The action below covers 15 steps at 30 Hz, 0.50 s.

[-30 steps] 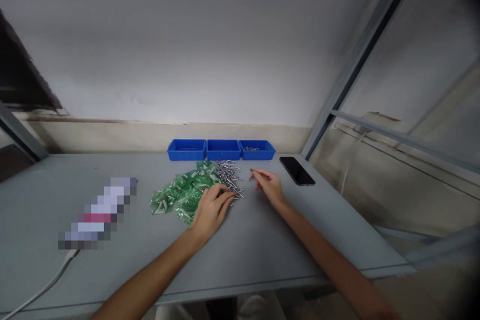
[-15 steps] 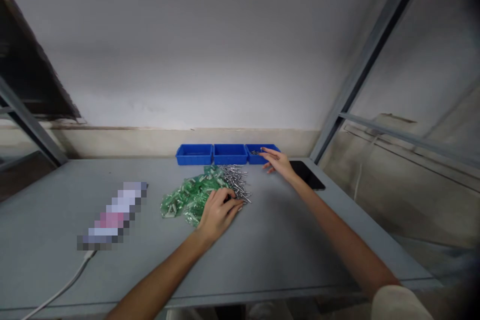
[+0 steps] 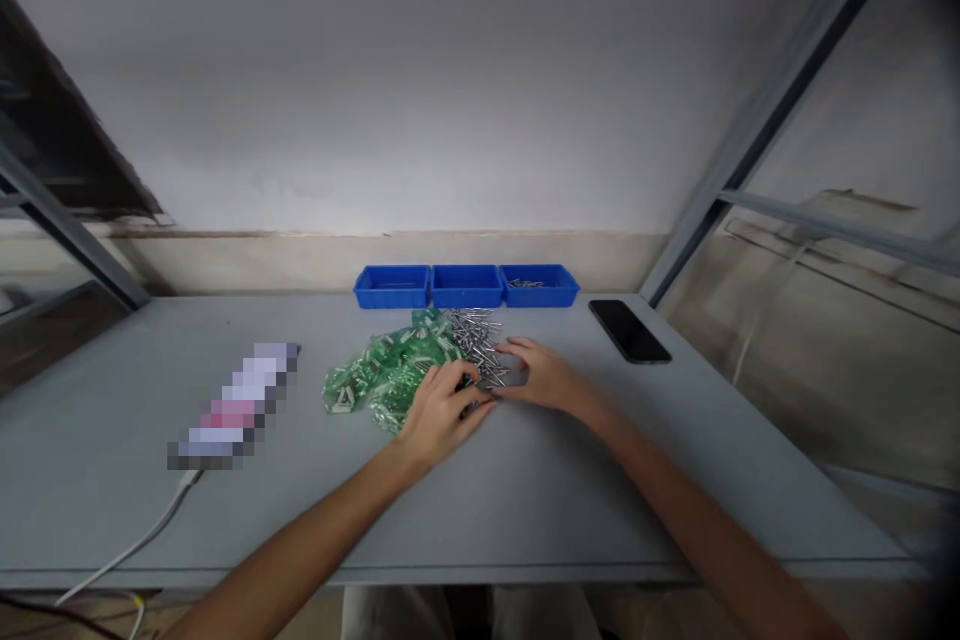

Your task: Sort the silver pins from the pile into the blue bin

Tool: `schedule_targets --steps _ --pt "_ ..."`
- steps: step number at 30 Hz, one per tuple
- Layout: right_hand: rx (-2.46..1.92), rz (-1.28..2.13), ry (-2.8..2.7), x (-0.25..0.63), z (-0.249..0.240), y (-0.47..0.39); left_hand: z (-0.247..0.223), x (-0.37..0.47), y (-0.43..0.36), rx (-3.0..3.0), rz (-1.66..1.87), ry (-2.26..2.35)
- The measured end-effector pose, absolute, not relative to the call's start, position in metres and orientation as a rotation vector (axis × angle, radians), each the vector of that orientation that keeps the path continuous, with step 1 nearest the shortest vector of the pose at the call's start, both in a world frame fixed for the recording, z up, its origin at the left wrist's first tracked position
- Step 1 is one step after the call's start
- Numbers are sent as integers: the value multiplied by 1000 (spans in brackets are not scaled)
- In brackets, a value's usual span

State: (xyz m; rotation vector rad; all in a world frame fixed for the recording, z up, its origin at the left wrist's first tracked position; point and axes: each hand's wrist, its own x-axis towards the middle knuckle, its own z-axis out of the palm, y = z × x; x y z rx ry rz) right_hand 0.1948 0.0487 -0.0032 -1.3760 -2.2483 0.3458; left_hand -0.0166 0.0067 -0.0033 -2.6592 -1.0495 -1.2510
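Note:
A pile of silver metal pins (image 3: pixel 476 335) lies on the grey table, against several green plastic bags (image 3: pixel 397 370) with white marks. My left hand (image 3: pixel 441 412) rests at the front of the bags and pile, its fingers curled over the pins; what they hold, if anything, is hidden. My right hand (image 3: pixel 544 375) is at the pile's right edge, thumb and fingers apart, with nothing seen held between them. Behind the pile stand three blue bins in a row. Some pins lie in the right bin (image 3: pixel 540 298); none show in the middle bin (image 3: pixel 466 298) or left bin (image 3: pixel 392 298).
A black phone (image 3: pixel 630 331) lies at the right rear of the table (image 3: pixel 300 520). On the left is a pixelated, phone-like device (image 3: pixel 236 405) with a white cable (image 3: pixel 161 525). Metal frame posts stand at both sides, with a wall behind.
My right hand has come back from the right blue bin to the pile's right edge. My left hand has stayed by the pile. The camera view has shifted slightly.

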Motion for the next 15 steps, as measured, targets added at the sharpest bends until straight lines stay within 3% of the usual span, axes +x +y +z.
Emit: schedule_targets --steps 15 --pt "-1372 223 -2223 184 6 37 0 -17 8 -2768 -1139 -1011"
